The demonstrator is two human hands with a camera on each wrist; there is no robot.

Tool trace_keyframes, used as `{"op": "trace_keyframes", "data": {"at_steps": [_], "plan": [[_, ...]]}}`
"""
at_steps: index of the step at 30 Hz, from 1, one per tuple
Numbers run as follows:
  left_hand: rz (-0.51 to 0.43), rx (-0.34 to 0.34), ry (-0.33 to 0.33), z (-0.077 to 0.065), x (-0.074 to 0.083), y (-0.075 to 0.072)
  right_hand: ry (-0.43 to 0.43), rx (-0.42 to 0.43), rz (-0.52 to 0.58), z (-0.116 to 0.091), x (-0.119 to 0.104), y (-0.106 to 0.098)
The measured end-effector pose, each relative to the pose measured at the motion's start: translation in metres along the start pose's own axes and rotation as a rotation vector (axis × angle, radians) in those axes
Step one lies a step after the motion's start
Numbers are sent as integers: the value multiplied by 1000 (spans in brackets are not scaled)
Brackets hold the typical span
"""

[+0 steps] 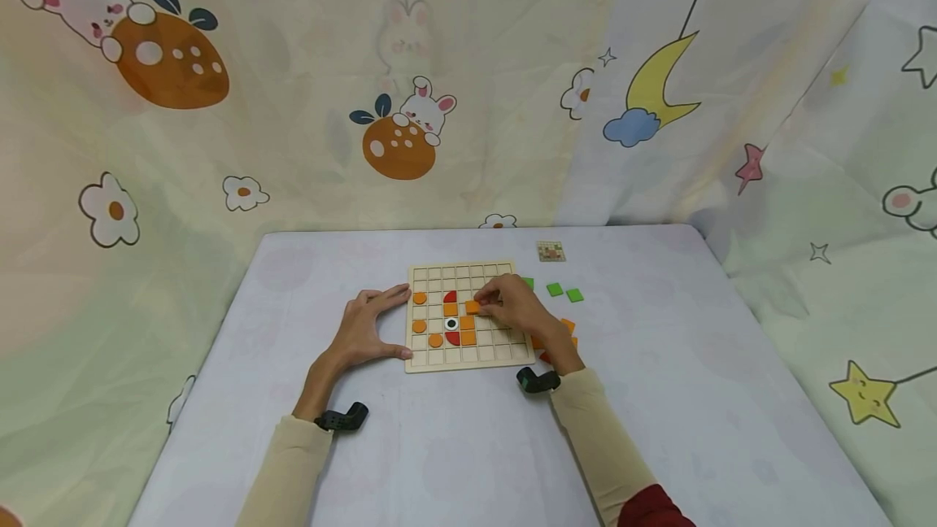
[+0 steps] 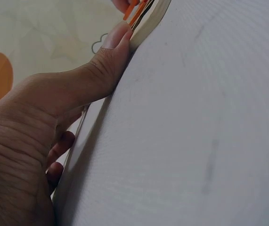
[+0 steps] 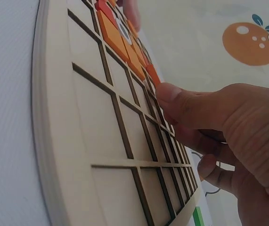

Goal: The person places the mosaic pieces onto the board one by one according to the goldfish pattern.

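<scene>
A wooden grid board (image 1: 432,360) lies on the white table, with orange round pieces (image 1: 419,326), orange square tiles (image 1: 468,337), red quarter-round pieces (image 1: 450,297) and one white tile with a black ring (image 1: 451,324) set in its cells. My right hand (image 1: 516,305) pinches an orange square tile (image 1: 472,307) between thumb and fingers, over the board's middle; the right wrist view shows its orange edge (image 3: 153,74) at the thumb tip. My left hand (image 1: 363,330) spreads along the board's left edge, thumb (image 2: 118,40) touching the near corner and fingertips farther up the side.
Green tiles (image 1: 555,289) lie right of the board. Several orange pieces (image 1: 568,324) and a red one are partly hidden behind my right wrist. A small patterned card (image 1: 551,251) lies at the table's back. A printed cloth (image 1: 307,104) hangs behind.
</scene>
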State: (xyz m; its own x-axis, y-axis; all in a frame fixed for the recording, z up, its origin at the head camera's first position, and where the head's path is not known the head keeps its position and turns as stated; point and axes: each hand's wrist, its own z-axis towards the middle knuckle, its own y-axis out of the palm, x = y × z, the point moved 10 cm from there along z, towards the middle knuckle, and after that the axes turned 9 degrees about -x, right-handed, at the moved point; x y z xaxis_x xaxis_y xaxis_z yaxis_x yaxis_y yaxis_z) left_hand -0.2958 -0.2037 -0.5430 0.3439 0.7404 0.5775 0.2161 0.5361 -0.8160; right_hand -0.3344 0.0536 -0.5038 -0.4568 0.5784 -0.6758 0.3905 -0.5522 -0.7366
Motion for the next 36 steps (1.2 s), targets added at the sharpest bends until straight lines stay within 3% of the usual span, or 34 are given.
{"op": "trace_keyframes", "data": {"at_steps": [36], "plan": [[-7,-1,-7,0,0,0,-11,-33,19,7,-6,9]]}}
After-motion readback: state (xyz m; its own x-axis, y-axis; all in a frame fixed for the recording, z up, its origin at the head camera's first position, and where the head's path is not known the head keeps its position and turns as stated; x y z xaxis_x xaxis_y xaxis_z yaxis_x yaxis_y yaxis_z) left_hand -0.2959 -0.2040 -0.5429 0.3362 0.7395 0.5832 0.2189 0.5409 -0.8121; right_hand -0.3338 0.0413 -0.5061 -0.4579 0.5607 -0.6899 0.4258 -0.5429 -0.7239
